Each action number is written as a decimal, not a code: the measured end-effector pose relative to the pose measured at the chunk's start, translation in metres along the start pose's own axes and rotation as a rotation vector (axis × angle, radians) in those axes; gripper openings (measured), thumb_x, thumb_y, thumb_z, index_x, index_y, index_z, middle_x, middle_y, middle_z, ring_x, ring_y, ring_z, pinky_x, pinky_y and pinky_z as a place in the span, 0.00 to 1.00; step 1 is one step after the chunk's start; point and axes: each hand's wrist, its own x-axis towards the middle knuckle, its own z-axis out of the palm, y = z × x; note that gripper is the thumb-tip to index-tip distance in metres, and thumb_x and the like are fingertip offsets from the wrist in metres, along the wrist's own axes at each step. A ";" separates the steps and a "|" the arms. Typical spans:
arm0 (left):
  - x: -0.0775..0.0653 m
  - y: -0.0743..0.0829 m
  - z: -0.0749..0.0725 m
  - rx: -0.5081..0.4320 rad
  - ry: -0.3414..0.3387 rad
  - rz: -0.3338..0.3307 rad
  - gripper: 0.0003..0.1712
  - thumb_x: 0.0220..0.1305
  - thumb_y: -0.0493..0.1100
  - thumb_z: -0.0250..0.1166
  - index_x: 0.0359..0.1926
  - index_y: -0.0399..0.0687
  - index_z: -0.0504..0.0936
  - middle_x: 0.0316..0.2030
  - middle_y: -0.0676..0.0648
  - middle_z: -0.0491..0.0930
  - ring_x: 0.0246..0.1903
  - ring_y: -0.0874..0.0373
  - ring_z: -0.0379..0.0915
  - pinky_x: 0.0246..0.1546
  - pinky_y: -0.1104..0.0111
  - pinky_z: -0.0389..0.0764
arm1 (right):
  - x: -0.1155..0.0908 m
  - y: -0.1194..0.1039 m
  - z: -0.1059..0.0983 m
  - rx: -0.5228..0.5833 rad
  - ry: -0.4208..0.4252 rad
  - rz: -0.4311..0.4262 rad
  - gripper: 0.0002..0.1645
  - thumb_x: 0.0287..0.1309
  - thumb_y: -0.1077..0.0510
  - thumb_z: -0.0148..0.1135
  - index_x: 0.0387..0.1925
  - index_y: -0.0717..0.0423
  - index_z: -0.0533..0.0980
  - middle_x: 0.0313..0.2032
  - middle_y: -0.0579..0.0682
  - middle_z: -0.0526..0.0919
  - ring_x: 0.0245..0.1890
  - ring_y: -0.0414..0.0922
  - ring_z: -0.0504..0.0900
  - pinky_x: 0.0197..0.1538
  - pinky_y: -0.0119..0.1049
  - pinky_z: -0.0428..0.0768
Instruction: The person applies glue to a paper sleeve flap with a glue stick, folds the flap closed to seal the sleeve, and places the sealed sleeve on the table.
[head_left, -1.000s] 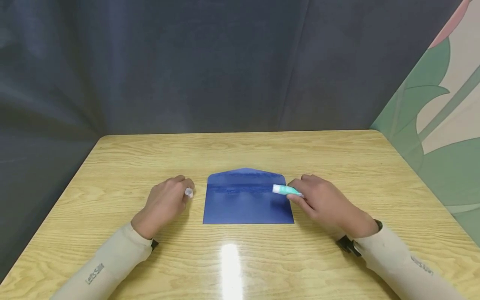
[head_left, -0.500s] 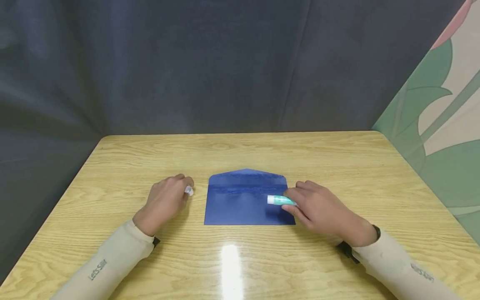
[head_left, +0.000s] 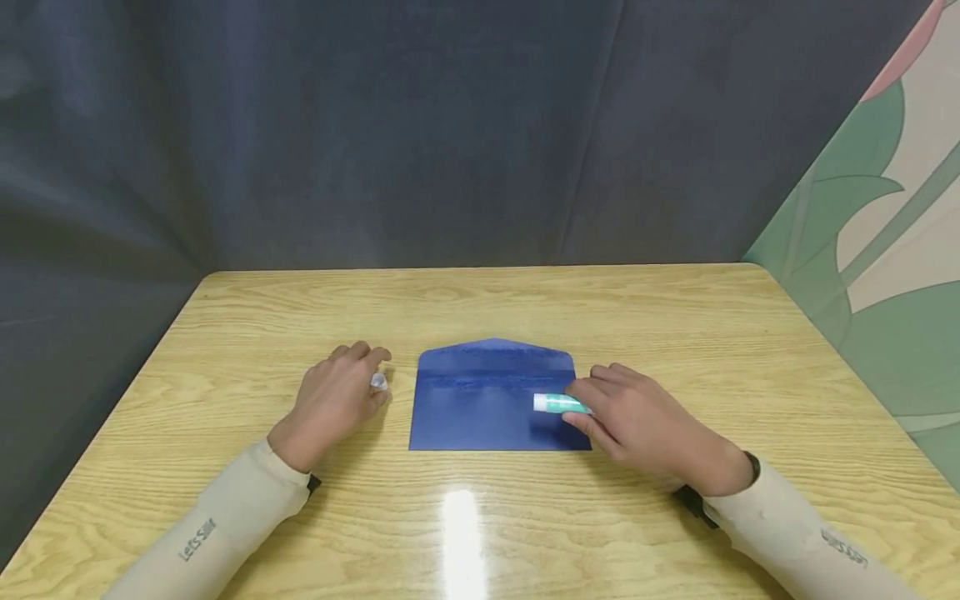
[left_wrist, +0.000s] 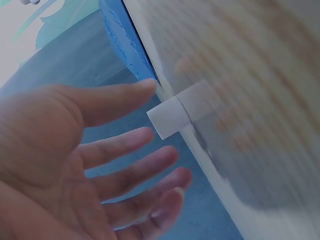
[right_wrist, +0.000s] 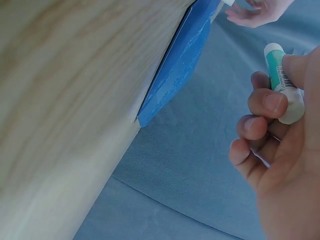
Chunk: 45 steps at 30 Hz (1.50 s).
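A blue envelope [head_left: 480, 421] lies on the table with its flap spread away from me; streaks show on the flap and just below the fold. To its left, a small white cap [left_wrist: 167, 118] stands on the tabletop. My left hand [head_left: 330, 408] is around this cap, and in the left wrist view its thumb and fingers are spread apart, off the cap. Over the envelope's right part, my right hand [head_left: 637, 417] grips a green and white glue stick [right_wrist: 276, 67] between thumb and fingers. Its white end points left, raised above the paper.
The wood-grain table [head_left: 300, 317] ends at a dark curtain [head_left: 390, 133] behind and on the left. A wall with painted leaves [head_left: 900, 333] borders the right side. Light reflects off the table in front of the envelope.
My left fingers have loosened and spread from the cap, which now stands on the table. My right hand has brought the glue stick slightly left and nearer to me.
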 end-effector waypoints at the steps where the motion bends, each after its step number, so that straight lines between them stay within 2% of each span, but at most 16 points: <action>1: 0.000 0.001 0.000 0.002 0.012 0.004 0.30 0.53 0.47 0.78 0.55 0.43 0.81 0.46 0.41 0.82 0.43 0.44 0.79 0.34 0.54 0.83 | 0.000 0.000 0.000 0.000 0.000 0.002 0.17 0.75 0.44 0.49 0.38 0.51 0.76 0.25 0.38 0.71 0.26 0.35 0.67 0.37 0.34 0.75; 6: -0.001 0.012 0.000 -0.045 0.099 0.057 0.29 0.54 0.51 0.77 0.54 0.44 0.81 0.52 0.41 0.80 0.53 0.41 0.74 0.51 0.51 0.80 | 0.000 -0.001 0.000 0.002 -0.002 -0.003 0.16 0.74 0.44 0.49 0.37 0.50 0.75 0.24 0.37 0.70 0.26 0.34 0.66 0.37 0.33 0.74; 12: -0.006 0.037 -0.001 -0.169 0.168 0.217 0.25 0.56 0.52 0.75 0.51 0.45 0.83 0.50 0.46 0.80 0.55 0.47 0.73 0.60 0.56 0.76 | 0.001 -0.005 0.001 0.005 -0.004 -0.015 0.15 0.74 0.45 0.51 0.37 0.49 0.75 0.25 0.37 0.71 0.26 0.34 0.66 0.37 0.33 0.74; 15: -0.011 0.050 0.000 -0.258 0.154 0.264 0.23 0.58 0.52 0.74 0.51 0.46 0.83 0.50 0.48 0.80 0.55 0.51 0.73 0.59 0.57 0.76 | 0.002 -0.008 0.000 0.015 -0.010 -0.010 0.14 0.74 0.45 0.51 0.37 0.48 0.75 0.25 0.37 0.69 0.27 0.34 0.65 0.37 0.32 0.74; 19: -0.019 0.066 0.000 -0.377 0.087 0.296 0.23 0.60 0.52 0.72 0.54 0.49 0.82 0.51 0.52 0.79 0.55 0.55 0.73 0.60 0.58 0.76 | 0.004 -0.014 0.000 0.055 -0.015 -0.012 0.13 0.73 0.45 0.52 0.37 0.47 0.74 0.26 0.35 0.69 0.28 0.33 0.66 0.37 0.31 0.73; 24: -0.028 0.083 0.000 -0.439 0.045 0.351 0.25 0.63 0.54 0.69 0.58 0.52 0.78 0.54 0.54 0.77 0.56 0.59 0.73 0.59 0.61 0.78 | 0.008 -0.022 0.001 0.088 -0.013 -0.019 0.13 0.73 0.45 0.51 0.39 0.46 0.75 0.29 0.35 0.73 0.29 0.32 0.67 0.39 0.32 0.75; 29: -0.030 0.090 -0.001 -0.465 0.076 0.366 0.29 0.63 0.55 0.69 0.62 0.53 0.75 0.55 0.54 0.78 0.56 0.59 0.74 0.57 0.62 0.79 | 0.013 -0.033 0.004 0.138 -0.010 -0.035 0.12 0.72 0.45 0.54 0.41 0.46 0.77 0.31 0.34 0.75 0.30 0.32 0.67 0.38 0.29 0.74; 35: -0.029 0.091 0.000 -0.493 0.102 0.413 0.27 0.63 0.55 0.68 0.60 0.52 0.76 0.52 0.53 0.80 0.54 0.60 0.76 0.56 0.62 0.80 | 0.024 -0.044 0.010 0.205 0.026 -0.086 0.06 0.65 0.52 0.62 0.41 0.47 0.77 0.32 0.35 0.78 0.29 0.33 0.68 0.38 0.28 0.73; 39: -0.027 0.091 0.001 -0.504 0.134 0.438 0.24 0.63 0.55 0.68 0.57 0.51 0.78 0.49 0.54 0.81 0.51 0.61 0.77 0.52 0.65 0.81 | 0.034 -0.050 0.013 0.225 0.045 -0.100 0.08 0.71 0.48 0.56 0.40 0.47 0.75 0.31 0.34 0.76 0.28 0.33 0.66 0.38 0.27 0.72; 42: -0.026 0.091 0.002 -0.511 0.161 0.445 0.22 0.63 0.54 0.68 0.53 0.50 0.80 0.44 0.55 0.82 0.44 0.64 0.77 0.44 0.70 0.81 | 0.039 -0.053 0.014 0.233 0.044 -0.092 0.13 0.74 0.46 0.50 0.38 0.47 0.74 0.29 0.35 0.74 0.27 0.33 0.65 0.36 0.26 0.70; 45: -0.025 0.091 0.002 -0.517 0.176 0.444 0.17 0.63 0.51 0.69 0.49 0.49 0.82 0.39 0.55 0.83 0.38 0.65 0.77 0.39 0.72 0.80 | 0.042 -0.054 0.014 0.248 0.034 -0.061 0.12 0.74 0.46 0.51 0.38 0.46 0.75 0.27 0.34 0.72 0.27 0.33 0.63 0.35 0.25 0.68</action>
